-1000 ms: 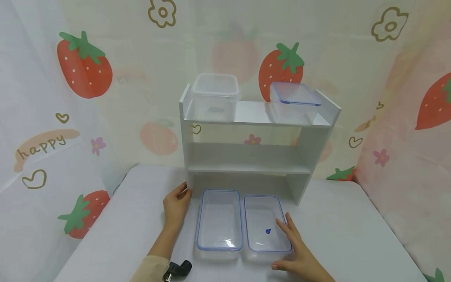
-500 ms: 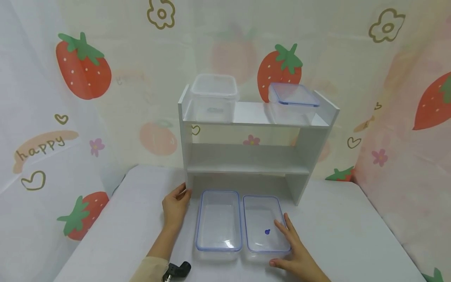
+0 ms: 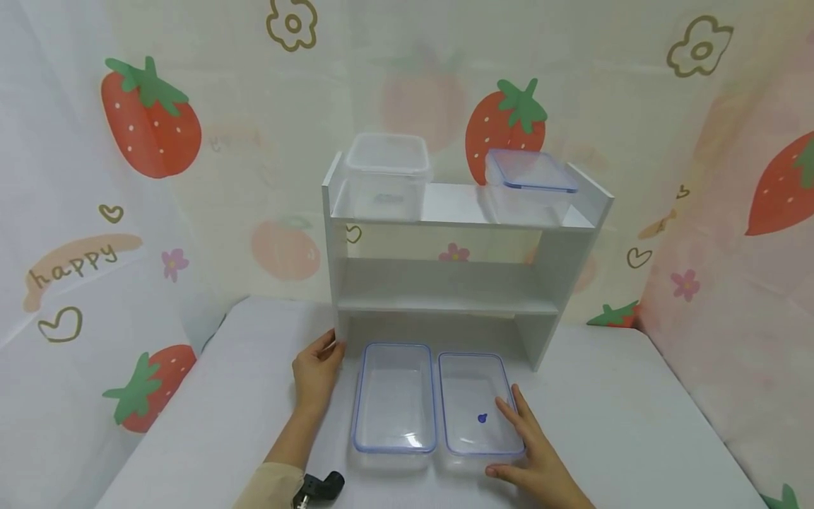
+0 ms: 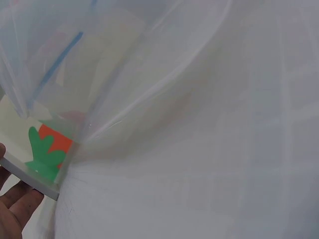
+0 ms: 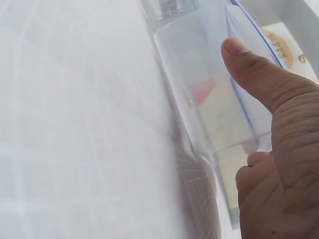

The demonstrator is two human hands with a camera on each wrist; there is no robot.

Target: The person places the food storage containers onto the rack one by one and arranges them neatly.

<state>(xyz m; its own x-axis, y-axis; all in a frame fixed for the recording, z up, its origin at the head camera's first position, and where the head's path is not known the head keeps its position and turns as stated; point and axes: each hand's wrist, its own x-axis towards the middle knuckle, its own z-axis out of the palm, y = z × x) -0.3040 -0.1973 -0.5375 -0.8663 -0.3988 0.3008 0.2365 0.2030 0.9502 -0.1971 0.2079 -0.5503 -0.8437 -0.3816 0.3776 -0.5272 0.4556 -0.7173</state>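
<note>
A white tabletop shelf (image 3: 445,286) stands at the back of the table. My left hand (image 3: 316,371) grips the lower front edge of its left side panel; in the left wrist view the fingers (image 4: 25,206) lie on either side of that panel (image 4: 35,183). Two clear, blue-rimmed food containers lie side by side before the shelf: a left container (image 3: 396,396) and a right container (image 3: 473,396) with a small blue mark. My right hand (image 3: 534,456) is spread at the right container's near right corner, thumb (image 5: 249,64) in front. Whether it touches is hard to tell.
On the shelf's top board sit a clear lidded container (image 3: 388,177) at left and a blue-rimmed lidded container (image 3: 531,185) at right. A black object (image 3: 323,486) is by my left sleeve. Strawberry-print curtain (image 3: 254,141) surrounds the white table (image 3: 623,410).
My right hand has shifted very slightly left. My left hand, the shelf and the containers stay in place.
</note>
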